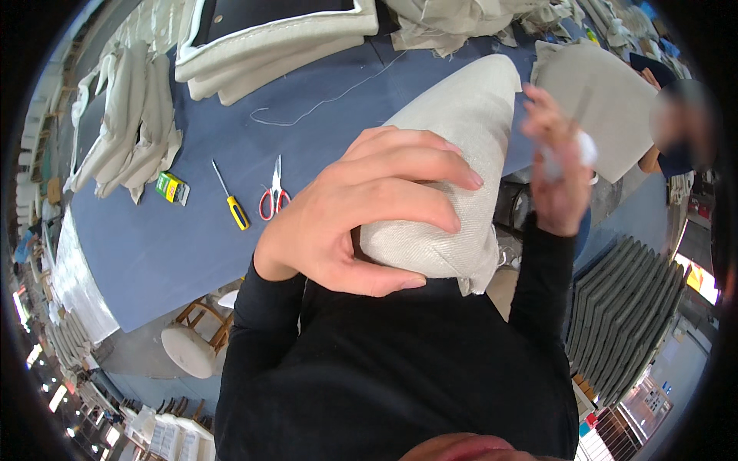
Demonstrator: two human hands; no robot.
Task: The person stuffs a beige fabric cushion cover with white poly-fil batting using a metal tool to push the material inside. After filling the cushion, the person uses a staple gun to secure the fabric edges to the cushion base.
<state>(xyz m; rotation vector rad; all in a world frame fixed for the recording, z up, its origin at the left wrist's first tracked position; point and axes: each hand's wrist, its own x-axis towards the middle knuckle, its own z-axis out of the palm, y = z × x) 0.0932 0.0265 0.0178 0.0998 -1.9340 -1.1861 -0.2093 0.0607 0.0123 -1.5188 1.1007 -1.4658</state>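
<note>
A thick cushion [453, 223] covered in beige woven fabric stands tilted in front of my chest. My left hand [384, 192] grips its near left side, fingers spread over the top and thumb below. A loose flap of cloth hangs at its lower right corner. My right hand [555, 165] is raised just right of the cushion, apart from it and smeared by motion. Something whitish shows beside that palm, too blurred to name; whether the hand holds it cannot be made out.
The blue-grey table [207, 253] holds red-handled scissors [274, 196], a yellow screwdriver [232, 201], a small green-yellow box [172, 189] and loose thread [330, 100]. Stacked covered panels [277, 61] lie behind. Another person [680, 127] handles a beige cushion [592, 100] at right. Dark pads [626, 315] are stacked nearby.
</note>
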